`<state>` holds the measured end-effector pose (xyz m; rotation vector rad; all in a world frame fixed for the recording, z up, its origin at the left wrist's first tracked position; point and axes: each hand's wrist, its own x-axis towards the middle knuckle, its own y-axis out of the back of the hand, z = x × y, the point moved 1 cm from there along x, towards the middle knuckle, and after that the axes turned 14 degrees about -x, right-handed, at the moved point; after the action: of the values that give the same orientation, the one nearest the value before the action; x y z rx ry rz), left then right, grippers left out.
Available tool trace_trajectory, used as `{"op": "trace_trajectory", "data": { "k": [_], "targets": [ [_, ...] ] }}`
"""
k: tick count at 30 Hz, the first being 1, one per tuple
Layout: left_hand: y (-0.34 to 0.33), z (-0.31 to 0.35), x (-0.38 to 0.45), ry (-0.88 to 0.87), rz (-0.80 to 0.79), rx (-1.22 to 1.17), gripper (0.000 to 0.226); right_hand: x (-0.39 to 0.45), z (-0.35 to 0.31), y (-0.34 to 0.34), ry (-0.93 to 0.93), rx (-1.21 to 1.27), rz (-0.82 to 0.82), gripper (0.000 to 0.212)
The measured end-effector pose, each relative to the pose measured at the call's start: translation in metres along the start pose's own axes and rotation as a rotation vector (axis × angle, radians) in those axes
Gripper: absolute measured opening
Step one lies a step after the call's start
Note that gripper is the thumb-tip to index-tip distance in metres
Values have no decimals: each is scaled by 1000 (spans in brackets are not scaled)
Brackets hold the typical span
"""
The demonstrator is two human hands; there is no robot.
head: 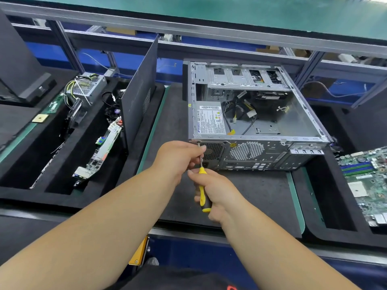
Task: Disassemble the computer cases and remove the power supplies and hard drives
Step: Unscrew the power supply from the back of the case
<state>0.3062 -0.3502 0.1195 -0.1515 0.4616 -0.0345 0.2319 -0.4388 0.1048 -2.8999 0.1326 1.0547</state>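
An open grey computer case (297, 124) lies on its side on the dark mat, rear panel toward me. Its power supply (210, 120), with a white label, sits in the near left corner, cables trailing into the case. My right hand (215, 191) grips the yellow and black handle of a screwdriver (202, 193). The tip meets a screw at the rear panel's top left corner. My left hand (180, 158) pinches the metal shaft just below the tip.
A removed side panel (140, 95) stands upright left of the case. Left trays hold another power supply (89, 87), circuit boards and cables. A green motherboard (368, 183) lies in the right tray. A metal frame rail crosses the back.
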Motion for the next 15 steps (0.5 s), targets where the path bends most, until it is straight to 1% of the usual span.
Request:
{"op": "trace_trajectory", "data": {
  "k": [2,4,7,11,15],
  "targets": [
    [-1,-1,0,-7,4,-23,19,-2,0,2,-18,93,-77,10],
    [-2,-3,0,-17,-1,-58,20,-4,-1,7,-15,180,-173,24],
    [0,-6,1,-47,20,-61,21,-8,0,18,-7,190,-272,40],
    [-1,-7,3,-39,25,-80,23,-9,2,26,35,98,-274,34],
    [-2,-6,4,6,-6,-127,16,-9,-4,27,67,9,-216,24]
  ]
}}
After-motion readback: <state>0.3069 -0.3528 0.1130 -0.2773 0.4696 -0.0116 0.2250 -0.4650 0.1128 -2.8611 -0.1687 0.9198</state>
